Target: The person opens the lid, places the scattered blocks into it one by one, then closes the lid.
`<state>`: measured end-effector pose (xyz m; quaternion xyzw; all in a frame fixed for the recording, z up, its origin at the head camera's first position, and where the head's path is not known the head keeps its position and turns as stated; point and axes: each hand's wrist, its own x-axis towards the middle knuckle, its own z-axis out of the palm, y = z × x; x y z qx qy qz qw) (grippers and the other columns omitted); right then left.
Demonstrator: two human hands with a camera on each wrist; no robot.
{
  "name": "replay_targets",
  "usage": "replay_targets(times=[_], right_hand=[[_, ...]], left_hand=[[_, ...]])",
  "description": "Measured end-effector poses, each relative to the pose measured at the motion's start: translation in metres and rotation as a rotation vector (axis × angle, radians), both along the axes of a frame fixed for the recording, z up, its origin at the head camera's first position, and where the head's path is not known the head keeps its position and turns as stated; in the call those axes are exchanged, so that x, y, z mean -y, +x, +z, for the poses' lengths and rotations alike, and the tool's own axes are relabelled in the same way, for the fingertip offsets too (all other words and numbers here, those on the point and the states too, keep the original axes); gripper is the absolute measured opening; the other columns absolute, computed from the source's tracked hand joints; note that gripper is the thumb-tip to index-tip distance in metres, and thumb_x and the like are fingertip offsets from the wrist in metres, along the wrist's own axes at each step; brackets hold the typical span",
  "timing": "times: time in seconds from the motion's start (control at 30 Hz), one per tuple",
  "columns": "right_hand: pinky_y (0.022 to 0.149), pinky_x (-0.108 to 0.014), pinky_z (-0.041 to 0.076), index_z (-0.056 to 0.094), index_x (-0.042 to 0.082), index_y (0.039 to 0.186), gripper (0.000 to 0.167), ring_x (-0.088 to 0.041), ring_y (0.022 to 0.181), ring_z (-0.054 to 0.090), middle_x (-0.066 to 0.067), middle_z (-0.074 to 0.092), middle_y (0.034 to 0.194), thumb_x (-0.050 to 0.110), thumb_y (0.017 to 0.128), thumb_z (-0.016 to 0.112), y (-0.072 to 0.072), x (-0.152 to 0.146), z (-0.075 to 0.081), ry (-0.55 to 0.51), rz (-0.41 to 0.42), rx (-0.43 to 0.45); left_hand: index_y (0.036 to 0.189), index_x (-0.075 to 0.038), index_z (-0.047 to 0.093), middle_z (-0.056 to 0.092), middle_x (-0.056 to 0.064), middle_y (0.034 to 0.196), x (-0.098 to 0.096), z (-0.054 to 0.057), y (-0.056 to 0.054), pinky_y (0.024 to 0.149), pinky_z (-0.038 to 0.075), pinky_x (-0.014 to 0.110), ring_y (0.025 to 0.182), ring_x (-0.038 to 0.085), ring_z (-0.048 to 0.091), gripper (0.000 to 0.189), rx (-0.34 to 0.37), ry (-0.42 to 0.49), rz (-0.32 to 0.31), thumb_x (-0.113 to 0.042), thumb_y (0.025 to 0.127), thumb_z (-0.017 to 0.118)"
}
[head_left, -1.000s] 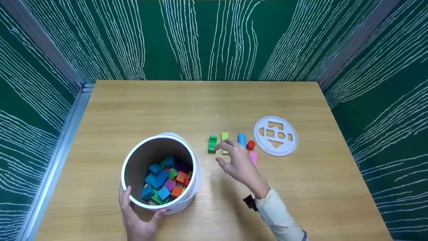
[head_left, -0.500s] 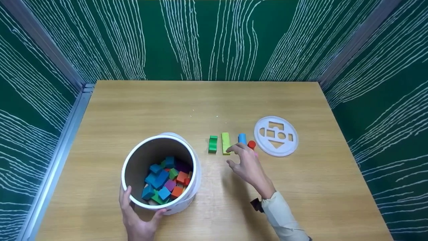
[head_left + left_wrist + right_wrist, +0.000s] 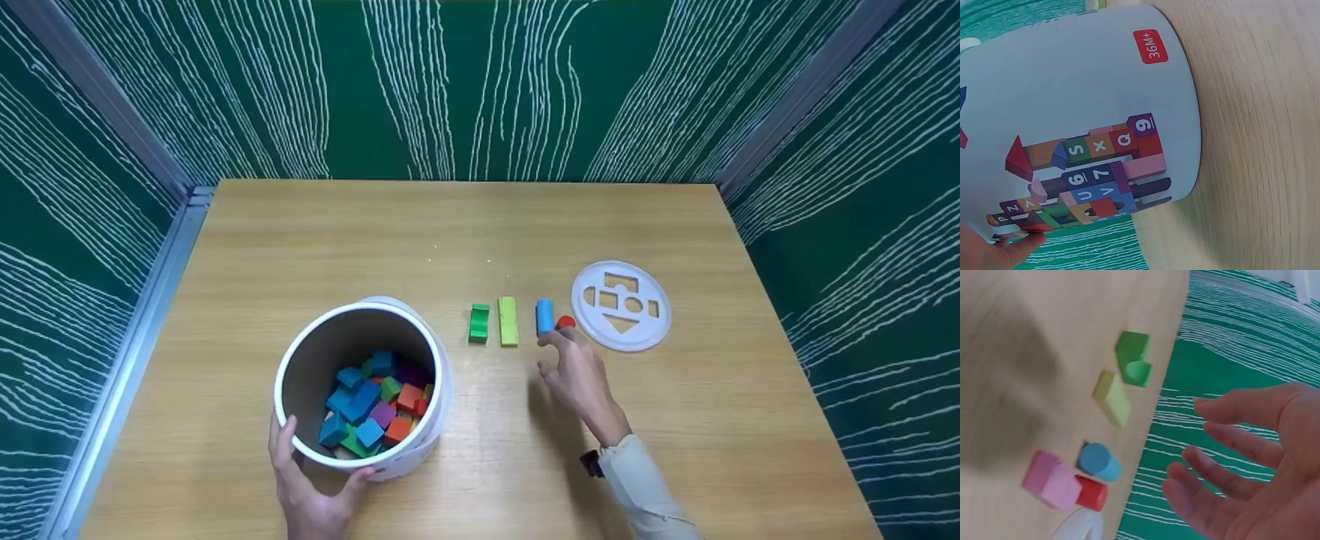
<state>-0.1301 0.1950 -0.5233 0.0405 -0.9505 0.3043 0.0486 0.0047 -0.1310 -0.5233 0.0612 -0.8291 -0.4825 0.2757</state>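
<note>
My left hand (image 3: 315, 502) grips the near-left rim of a white bucket (image 3: 442, 382), which holds several coloured toy blocks (image 3: 360, 403). The left wrist view shows its printed side (image 3: 1084, 84). My right hand (image 3: 583, 382) hovers just in front of a blue cylinder block (image 3: 544, 316) and a red cylinder block (image 3: 565, 321); its fingers are loosely bent with nothing between them. Further left lie a lime-green bar block (image 3: 508, 322) and a dark green block with a curved notch (image 3: 478, 324). A pink block (image 3: 1061, 486), hidden by the hand in the head view, shows in the right wrist view.
A round white lid (image 3: 649, 330) with shaped cut-outs lies flat right of the loose blocks. All stand on a wooden table (image 3: 337, 232) enclosed by green walls (image 3: 390, 90) with white lines. Small specks dot the table's middle.
My right hand has moved right and slightly toward me, from beside the green blocks to the blue and red ones, now covering the pink block. My left hand and the bucket stay put.
</note>
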Motion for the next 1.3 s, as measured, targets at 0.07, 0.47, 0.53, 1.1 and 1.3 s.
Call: replay_targets(times=[0.07, 0.47, 0.53, 1.1, 1.3], right_hand=[[0.062, -0.035, 0.051, 0.068, 0.005, 0.099, 0.026, -0.025, 0.082, 0.056, -0.015, 0.059, 0.11, 0.0, 0.074, 0.073, 0.0, -0.003, -0.004, 0.005, -0.025, 0.016], [0.071, -0.037, 0.054, 0.066, 0.002, 0.104, 0.025, -0.027, 0.088, 0.055, -0.015, 0.054, 0.105, -0.002, 0.079, 0.066, -0.01, -0.022, -0.036, 0.0, -0.114, 0.127], [0.076, -0.04, 0.055, 0.066, 0.002, 0.104, 0.027, -0.028, 0.092, 0.055, -0.016, 0.053, 0.106, -0.001, 0.078, 0.068, -0.011, -0.025, -0.04, 0.001, -0.121, 0.123], [0.08, -0.043, 0.055, 0.067, 0.0, 0.101, 0.024, -0.03, 0.093, 0.058, -0.015, 0.061, 0.102, -0.004, 0.077, 0.069, -0.015, -0.033, -0.06, 0.015, -0.081, 0.085], [0.084, -0.044, 0.054, 0.066, 0.0, 0.101, 0.026, -0.03, 0.097, 0.057, -0.015, 0.059, 0.103, -0.003, 0.076, 0.071, -0.014, -0.033, -0.06, 0.01, -0.1, 0.127]], left_hand=[[0.144, -0.008, 0.027, 0.024, 0.017, 0.15, 0.0, 0.0, 0.0, 0.108, 0.026, 0.021, 0.131, 0.037, 0.029, 0.096, 0.003, 0.002, 0.002, -0.022, 0.068, 0.085], [0.143, -0.008, 0.027, 0.026, 0.019, 0.149, 0.0, -0.001, 0.002, 0.103, 0.025, 0.012, 0.129, 0.038, 0.031, 0.096, -0.025, -0.025, 0.013, -0.023, 0.068, 0.085], [0.143, -0.007, 0.027, 0.026, 0.02, 0.149, 0.0, -0.002, 0.002, 0.103, 0.025, 0.011, 0.128, 0.038, 0.031, 0.096, -0.029, -0.026, 0.012, -0.023, 0.068, 0.085], [0.144, -0.009, 0.026, 0.024, 0.014, 0.151, 0.0, -0.001, -0.001, 0.105, 0.03, 0.018, 0.13, 0.034, 0.031, 0.102, -0.022, -0.043, -0.009, -0.009, 0.062, 0.087], [0.144, -0.009, 0.027, 0.024, 0.014, 0.151, 0.0, 0.0, -0.001, 0.105, 0.03, 0.017, 0.13, 0.035, 0.03, 0.101, -0.029, -0.037, -0.003, -0.01, 0.062, 0.087]])
